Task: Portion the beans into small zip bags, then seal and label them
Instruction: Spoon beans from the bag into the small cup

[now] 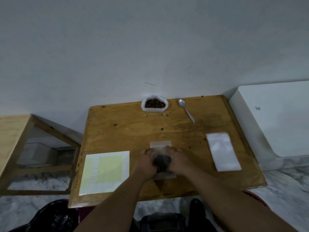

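A small clear zip bag [160, 145] with dark beans in it stands in the middle of the wooden table [127, 131]. My left hand [146, 162] grips its left side and my right hand [178, 160] grips its right side, fingers curled round it. Another flat bag edge [165, 176] shows under my hands. At the table's back edge an open white bag of beans [154, 103] sits against the wall, with a metal spoon [186, 110] to its right. A stack of empty zip bags [223, 151] lies at the right. A sheet of yellow labels [105, 171] lies at the left.
A few loose beans [161, 129] lie on the table. A wooden stand [18, 144] is to the left and a white box [275, 118] to the right. Dark bags [55, 216] sit on the marble floor by my feet.
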